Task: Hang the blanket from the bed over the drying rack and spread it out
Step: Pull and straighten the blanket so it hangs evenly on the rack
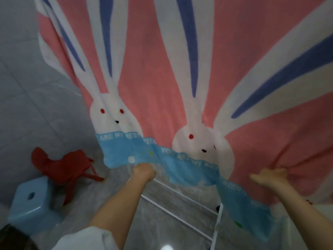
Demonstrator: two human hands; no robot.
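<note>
- The blanket filled most of the frame, from the top edge down to the lower right: pink cloth printed with white rabbits whose long blue-lined ears ran up toward the top of the picture.
- Its long axis stood roughly upright in the frame, with the rabbit faces low and the ears fanning upward; its light blue lettered border ran slantwise from centre left down to the lower right.
- The left hand, at lower centre, was clenched on that blue border, gripping the hem from beneath.
- The right hand, at lower right, lay with fingers stretched out flat against the pink cloth, which puckered into creases around the fingertips.
- Thin white bars of the drying rack showed below the blanket's hem, between the two forearms.
- A red bag-like bundle sat at lower left, touching or just behind a light blue plastic stool.
- Pale grey tiles covered the left side of the frame.
</note>
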